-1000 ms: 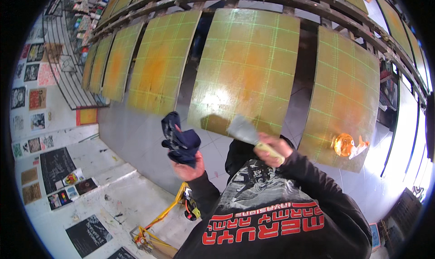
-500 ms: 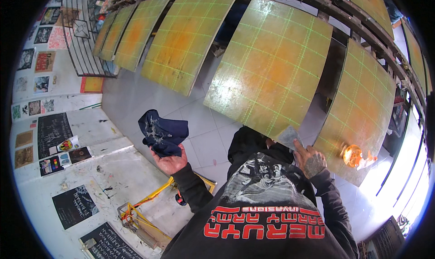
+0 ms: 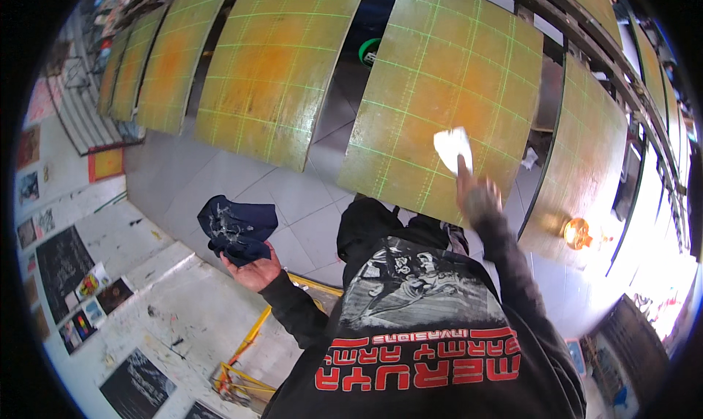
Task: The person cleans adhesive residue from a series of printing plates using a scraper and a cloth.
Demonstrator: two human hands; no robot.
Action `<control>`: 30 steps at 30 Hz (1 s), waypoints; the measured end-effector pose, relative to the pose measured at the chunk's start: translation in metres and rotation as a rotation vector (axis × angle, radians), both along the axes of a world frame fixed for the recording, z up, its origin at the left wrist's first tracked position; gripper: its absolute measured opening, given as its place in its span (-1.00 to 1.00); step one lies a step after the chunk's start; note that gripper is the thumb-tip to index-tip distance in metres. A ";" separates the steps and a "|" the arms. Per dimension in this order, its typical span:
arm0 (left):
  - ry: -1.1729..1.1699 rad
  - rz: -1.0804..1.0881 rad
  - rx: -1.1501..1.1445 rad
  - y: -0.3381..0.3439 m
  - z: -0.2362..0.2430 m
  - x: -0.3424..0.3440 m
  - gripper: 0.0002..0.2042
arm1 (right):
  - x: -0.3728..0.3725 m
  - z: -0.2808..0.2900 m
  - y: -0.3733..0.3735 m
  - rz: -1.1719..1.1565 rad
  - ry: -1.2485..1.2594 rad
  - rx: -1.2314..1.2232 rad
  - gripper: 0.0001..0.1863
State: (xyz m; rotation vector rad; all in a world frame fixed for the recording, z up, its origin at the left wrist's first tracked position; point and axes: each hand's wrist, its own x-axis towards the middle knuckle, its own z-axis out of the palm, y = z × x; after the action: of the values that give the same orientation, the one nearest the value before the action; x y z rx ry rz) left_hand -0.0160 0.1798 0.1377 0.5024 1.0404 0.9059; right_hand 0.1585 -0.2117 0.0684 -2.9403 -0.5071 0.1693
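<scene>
The right hand (image 3: 480,199) is closing its fingers around a scraper (image 3: 448,144), one finger running up toward the blade, the handle hiding inside the grip. The scraper's long axis is pointing away from the person and slightly left, its pale, wide end leading over the near half of the middle board (image 3: 410,75); whether the edge is touching the surface, the glare and blur are not letting one tell. The right hand is clearly the nearer to that board. The left hand (image 3: 256,272) is lying palm up, well apart to the left, loosely gripping the lower edge of a bunched dark blue cloth (image 3: 238,225) above the floor (image 3: 293,206). An orange container (image 3: 577,234) is standing on the right-hand board (image 3: 586,141).
</scene>
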 end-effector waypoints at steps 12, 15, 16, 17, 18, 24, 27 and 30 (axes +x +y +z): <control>-0.351 -0.413 -0.022 0.212 -0.047 0.072 -0.71 | -0.065 0.027 0.108 -0.346 0.090 0.075 -0.55; -0.211 -0.307 0.007 0.233 -0.064 0.083 -0.62 | 0.064 0.001 0.104 -0.406 0.163 -0.103 -0.55; -0.199 -0.317 -0.010 0.231 -0.064 0.098 -0.62 | 0.110 -0.012 0.095 -0.401 0.091 -0.112 -0.56; -0.185 -0.330 -0.027 0.222 -0.058 0.113 -0.62 | 0.153 -0.019 0.083 -0.392 0.060 -0.120 -0.57; -0.167 -0.340 -0.044 0.218 -0.054 0.122 -0.63 | 0.190 -0.019 0.070 -0.367 0.052 -0.135 -0.57; -0.228 -0.297 0.020 0.241 -0.044 0.108 -0.66 | 0.141 -0.047 0.094 -0.495 0.146 -0.090 -0.52; -0.345 -0.460 -0.084 0.256 -0.049 0.101 -0.71 | -0.027 0.028 0.166 -0.327 0.220 -0.218 -0.43; -0.416 -0.492 -0.080 0.268 -0.043 0.088 -0.72 | -0.073 0.039 0.207 -0.322 0.274 -0.020 -0.43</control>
State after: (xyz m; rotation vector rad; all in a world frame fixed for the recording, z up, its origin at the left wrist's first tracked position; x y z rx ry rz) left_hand 0.0723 0.4473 0.0948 0.4511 0.5341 0.4958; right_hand 0.0851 -0.0046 0.1074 -2.8997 0.0075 0.5269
